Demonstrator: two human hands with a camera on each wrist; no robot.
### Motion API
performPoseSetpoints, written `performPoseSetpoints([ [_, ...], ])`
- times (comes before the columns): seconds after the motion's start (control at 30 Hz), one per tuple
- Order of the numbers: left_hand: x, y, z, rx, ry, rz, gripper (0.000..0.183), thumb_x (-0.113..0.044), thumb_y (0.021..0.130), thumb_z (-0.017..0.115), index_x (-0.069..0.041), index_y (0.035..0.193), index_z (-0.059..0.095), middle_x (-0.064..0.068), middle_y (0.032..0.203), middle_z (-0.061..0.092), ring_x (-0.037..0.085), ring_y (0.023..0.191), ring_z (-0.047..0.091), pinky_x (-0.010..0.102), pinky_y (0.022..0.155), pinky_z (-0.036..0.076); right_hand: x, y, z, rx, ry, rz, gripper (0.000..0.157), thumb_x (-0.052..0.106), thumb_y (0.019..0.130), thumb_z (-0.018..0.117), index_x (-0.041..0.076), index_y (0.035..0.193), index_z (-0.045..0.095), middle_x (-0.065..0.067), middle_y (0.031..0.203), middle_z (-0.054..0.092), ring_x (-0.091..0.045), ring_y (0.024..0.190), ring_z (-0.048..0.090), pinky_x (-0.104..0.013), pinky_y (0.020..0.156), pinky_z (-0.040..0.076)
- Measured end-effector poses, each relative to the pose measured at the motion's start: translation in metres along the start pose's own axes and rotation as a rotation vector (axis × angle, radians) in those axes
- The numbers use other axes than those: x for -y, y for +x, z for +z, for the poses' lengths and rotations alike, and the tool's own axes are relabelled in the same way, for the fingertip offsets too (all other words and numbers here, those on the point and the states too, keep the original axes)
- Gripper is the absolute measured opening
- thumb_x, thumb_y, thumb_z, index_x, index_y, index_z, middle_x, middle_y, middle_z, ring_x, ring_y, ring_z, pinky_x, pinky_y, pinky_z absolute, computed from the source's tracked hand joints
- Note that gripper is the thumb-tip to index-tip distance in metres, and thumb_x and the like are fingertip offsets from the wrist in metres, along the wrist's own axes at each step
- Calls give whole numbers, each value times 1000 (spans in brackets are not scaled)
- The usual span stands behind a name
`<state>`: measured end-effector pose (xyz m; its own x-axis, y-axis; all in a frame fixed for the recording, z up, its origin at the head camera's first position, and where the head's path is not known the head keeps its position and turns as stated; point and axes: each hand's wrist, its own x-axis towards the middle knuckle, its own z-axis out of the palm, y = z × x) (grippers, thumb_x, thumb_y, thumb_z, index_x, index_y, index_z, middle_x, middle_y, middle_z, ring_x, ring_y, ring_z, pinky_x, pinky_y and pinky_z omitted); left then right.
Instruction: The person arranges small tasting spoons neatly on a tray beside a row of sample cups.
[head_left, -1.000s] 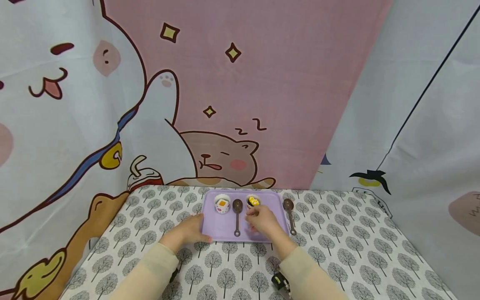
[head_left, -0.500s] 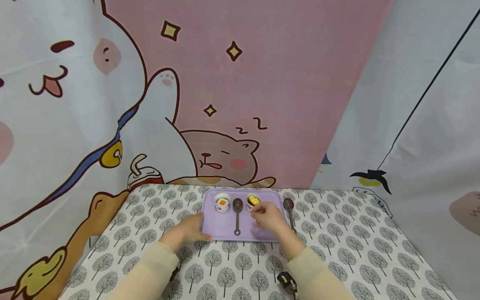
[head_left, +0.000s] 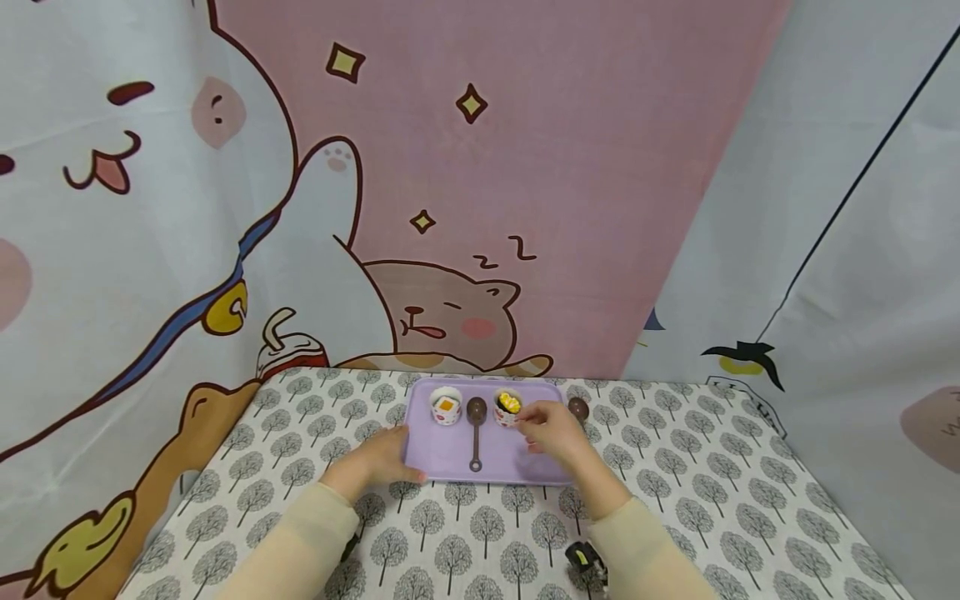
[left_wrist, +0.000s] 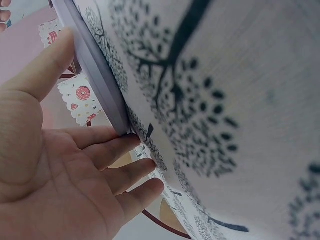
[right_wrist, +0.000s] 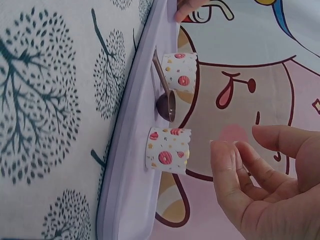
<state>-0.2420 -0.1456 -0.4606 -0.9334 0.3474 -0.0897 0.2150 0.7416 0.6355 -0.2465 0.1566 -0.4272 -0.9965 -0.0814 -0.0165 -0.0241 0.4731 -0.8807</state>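
Note:
A lilac tray (head_left: 442, 457) lies on the table. My left hand (head_left: 377, 457) touches its left edge; in the left wrist view the thumb (left_wrist: 50, 65) lies along the rim and the other fingers extend past the corner. On the tray stand a left patterned paper cup (head_left: 446, 419) with an orange square piece and a right cup (head_left: 505, 419) with yellow pieces. A brown spoon (head_left: 476, 433) lies between them. My right hand (head_left: 553, 432) hovers right of the right cup, fingers loosely bent, thumb apart, nothing held; the right wrist view shows it apart from that cup (right_wrist: 167, 152).
Another brown spoon (head_left: 578, 409) lies on the table right of the tray, its handle hidden behind my right hand. A tree-print cloth (head_left: 450, 542) covers the table. A cartoon-print curtain (head_left: 570, 208) hangs behind it.
My right hand has drawn to the right, away from the right cup, and now covers the handle of the spoon outside the tray. The left hand and tray have stayed in place.

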Motion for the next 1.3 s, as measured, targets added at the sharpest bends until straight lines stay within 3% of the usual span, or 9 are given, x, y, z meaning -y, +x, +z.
performPoseSetpoints([
  [0.13,0,0,0,0,18,-6,96,-28,71,90,8,145,42,26,141,53,48,129,48,64,110,34,-2,-2,-6,-13,19,4,18,1,90,67,-8,106,68,-14,91,66,-23,75,64,-36,67,63],
  [0.37,1,1,0,2,23,-14,97,-28,71,90,8,147,40,27,143,51,49,131,46,64,111,33,-9,-2,-19,-24,2,15,25,5,90,68,-8,112,66,-16,100,66,-35,86,67,-34,69,62],
  [0.57,2,1,2,2,20,-14,97,-28,71,89,8,147,41,26,142,52,47,129,49,63,110,35,-12,-2,-32,-23,-38,12,25,5,92,66,-9,113,65,-17,99,67,-28,84,66,-36,71,62],
  [0.83,2,2,2,1,48,-31,100,-30,72,89,10,147,37,28,146,47,49,135,42,62,113,31,-20,2,-45,-31,-35,37,28,6,93,66,-10,117,62,-18,101,67,-31,88,66,-36,73,62],
  [1.03,2,2,1,3,49,-23,98,-30,72,89,11,147,38,28,144,50,47,130,47,61,111,35,-27,4,-54,-72,-18,44,28,6,93,67,-9,115,64,-21,104,67,-36,93,66,-36,76,62],
  [1.3,1,2,1,-1,52,-20,98,-30,72,89,10,146,40,27,141,52,46,127,51,60,109,38,-40,8,-57,-127,-13,40,23,3,92,66,-10,110,65,-25,108,66,-32,94,66,-44,80,61],
])
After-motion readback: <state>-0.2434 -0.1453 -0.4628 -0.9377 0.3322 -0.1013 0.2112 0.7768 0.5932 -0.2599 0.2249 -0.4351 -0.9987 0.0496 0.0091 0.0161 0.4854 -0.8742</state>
